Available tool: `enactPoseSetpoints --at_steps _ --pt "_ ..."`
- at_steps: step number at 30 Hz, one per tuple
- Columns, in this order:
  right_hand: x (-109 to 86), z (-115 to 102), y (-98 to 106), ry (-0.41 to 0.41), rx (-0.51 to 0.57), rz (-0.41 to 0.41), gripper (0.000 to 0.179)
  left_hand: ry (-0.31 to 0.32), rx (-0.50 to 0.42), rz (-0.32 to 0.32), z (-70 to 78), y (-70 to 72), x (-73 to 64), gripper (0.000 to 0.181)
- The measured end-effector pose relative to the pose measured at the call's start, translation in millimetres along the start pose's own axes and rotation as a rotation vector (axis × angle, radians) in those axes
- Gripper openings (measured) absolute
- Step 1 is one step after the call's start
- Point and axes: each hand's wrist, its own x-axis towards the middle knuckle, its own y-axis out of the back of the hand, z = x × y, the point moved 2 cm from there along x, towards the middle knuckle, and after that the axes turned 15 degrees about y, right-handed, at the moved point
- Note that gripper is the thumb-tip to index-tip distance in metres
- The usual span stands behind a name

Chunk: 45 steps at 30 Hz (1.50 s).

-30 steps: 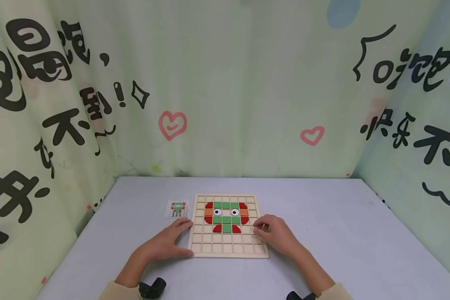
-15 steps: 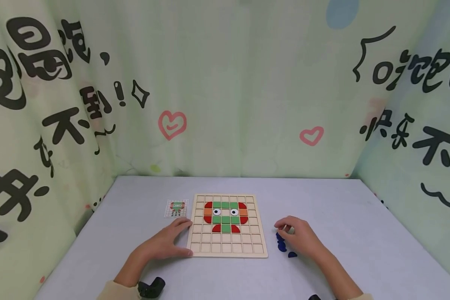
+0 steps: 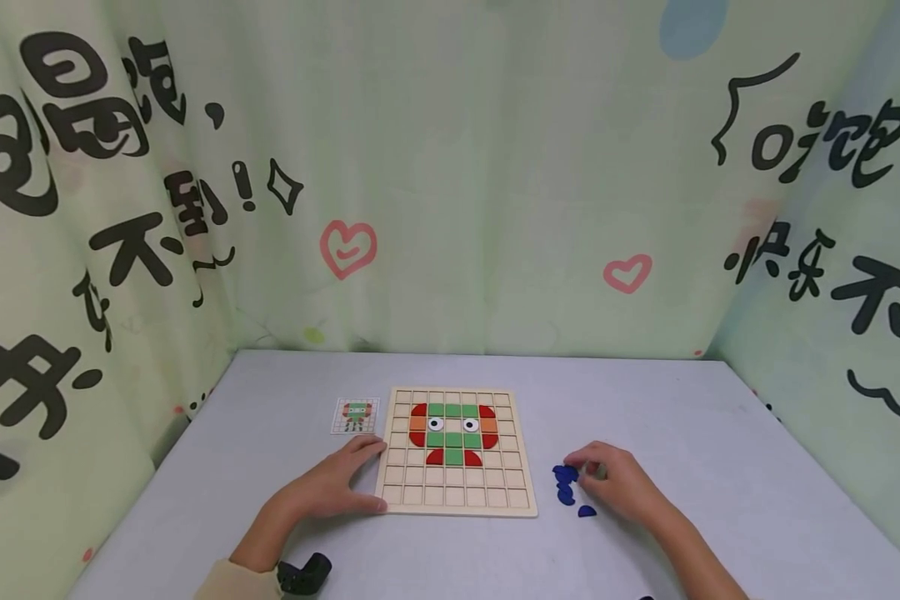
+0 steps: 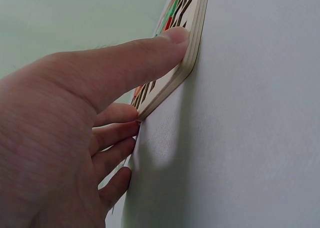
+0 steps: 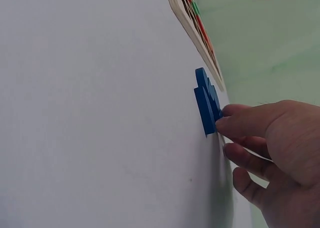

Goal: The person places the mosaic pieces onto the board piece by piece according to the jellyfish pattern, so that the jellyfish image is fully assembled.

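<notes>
A wooden grid board (image 3: 456,497) lies on the table, bearing a face of red, green and orange tiles with two eye tiles (image 3: 471,425). My left hand (image 3: 330,483) rests against its left side, fingers spread; in the left wrist view the thumb (image 4: 172,41) presses the board's rim. Right of the board lie several dark blue pieces (image 3: 565,475), bunched together. My right hand (image 3: 622,483) is at their right side, thumb and index bent, fingertips touching the blue pieces (image 5: 204,108) in the right wrist view. Whether they pinch one is hidden.
A small picture card (image 3: 356,416) of a robot figure lies at the board's far left. A separate blue half-round piece (image 3: 587,511) lies nearer me than the bunch. The white table (image 3: 420,554) is bordered by a printed curtain (image 3: 487,208).
My right hand has left the board's right edge and gone right to the blue pieces, shifting slightly further right and uncovering more of them. My left hand stays at the board.
</notes>
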Motion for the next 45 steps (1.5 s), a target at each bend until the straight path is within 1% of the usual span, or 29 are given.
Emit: enactPoseSetpoints --at_steps 8,11,16,20,23,27,39,42,45 --pt "1.1 -1.5 -4.1 -0.001 0.017 -0.01 0.023 0.0 0.0 -0.008 -1.0 -2.0 0.8 0.087" --pt "1.7 -2.0 -4.7 0.005 0.019 -0.012 0.022 -0.005 0.003 -0.003 -1.0 -1.6 0.5 0.087" --pt "2.5 -3.0 -5.4 0.034 0.029 0.003 0.021 0.005 0.006 0.002 -0.8 -1.7 0.8 0.087" --pt "3.0 -6.8 -5.8 0.018 0.028 0.008 0.019 0.012 0.007 0.003 -1.4 -2.6 1.3 0.087" --pt "3.7 -10.2 -6.7 -0.01 0.024 0.01 0.018 0.008 0.009 0.004 -2.0 -2.6 1.3 0.087" --pt "5.6 -15.0 -8.1 -0.016 0.03 0.019 0.018 -0.001 0.013 0.006 -2.2 -2.5 1.5 0.087" --pt "20.5 -32.6 -16.3 0.033 0.036 0.022 0.018 0.018 0.001 0.005 -1.2 0.3 0.7 0.088" --pt "24.2 -36.7 -21.0 0.064 0.06 0.012 0.018 0.014 -0.003 0.001 -1.7 0.4 1.0 0.088" --pt "26.6 -40.0 -27.8 0.064 0.09 -0.006 0.018 0.005 0.006 -0.002 -2.2 -0.6 1.2 0.087"
